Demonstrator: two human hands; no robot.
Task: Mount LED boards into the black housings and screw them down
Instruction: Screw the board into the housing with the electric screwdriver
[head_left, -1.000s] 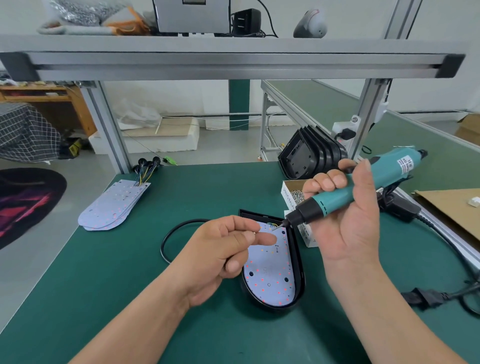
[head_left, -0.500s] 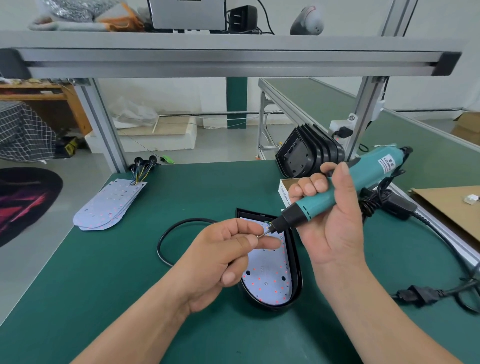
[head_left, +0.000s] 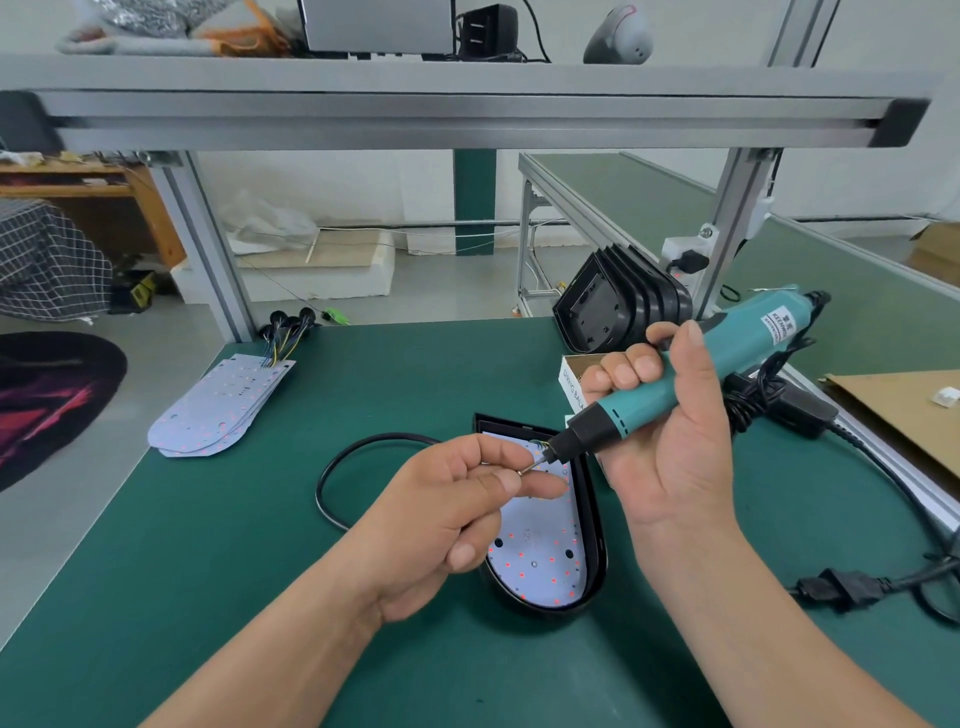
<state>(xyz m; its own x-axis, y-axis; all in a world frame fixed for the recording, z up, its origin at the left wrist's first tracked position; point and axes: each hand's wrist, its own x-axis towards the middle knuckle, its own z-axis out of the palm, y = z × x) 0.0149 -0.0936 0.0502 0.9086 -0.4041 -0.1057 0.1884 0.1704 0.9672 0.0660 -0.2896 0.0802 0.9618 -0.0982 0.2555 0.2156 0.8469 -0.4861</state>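
— What is in the black teardrop-shaped plastic housing (head_left: 597, 545)?
— A white LED board (head_left: 540, 561) dotted with red, lying flat inside it. The housing sits on the green bench mat (head_left: 260, 545), near the front edge and about midway along.
— And the hands?
— The left hand (head_left: 447, 514) pinches a small metal screw (head_left: 527, 469) between thumb and forefinger, above the board's far end. The right hand (head_left: 670, 447) is wrapped round a teal electric screwdriver (head_left: 675, 384), with its bit meeting the screw.
— Any other containers?
— An open white cardboard box (head_left: 571, 382) just behind the right hand; what it holds is hidden. Toward the far right corner a row of black housings (head_left: 618, 306) stands on edge, nested together. Near the left edge lies a stack of bare white LED boards (head_left: 223, 410) with wires at its far end.
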